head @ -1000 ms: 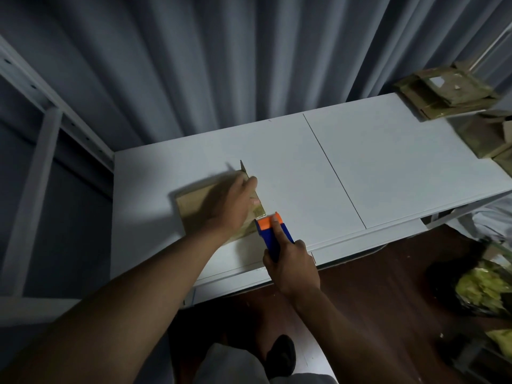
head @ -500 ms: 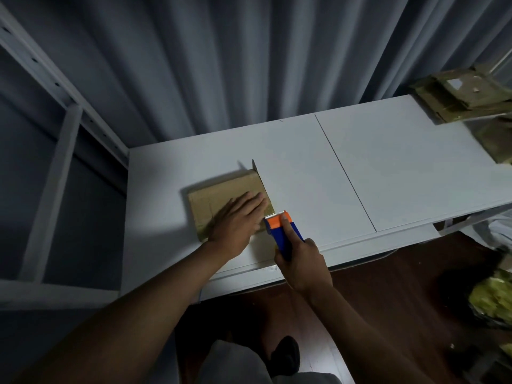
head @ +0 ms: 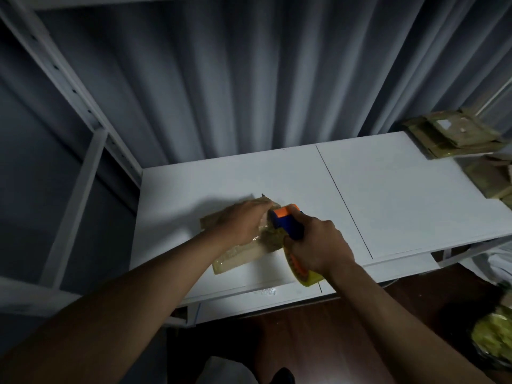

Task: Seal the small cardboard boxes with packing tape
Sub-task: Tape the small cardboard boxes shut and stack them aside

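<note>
Cardboard, one flat box (head: 238, 252), lies near the front left of the table (head: 388, 195) under my left hand (head: 243, 221), which presses it with fingers laid fairly flat, while my right hand (head: 318, 245) is wrapped tight round the tape gun (head: 286, 221) at the box's far right end. Glossy film shows along the near edge, so I judge this box partly taped. More boxes (head: 448, 134) wait at the far right, whether sealed I cannot tell.
</note>
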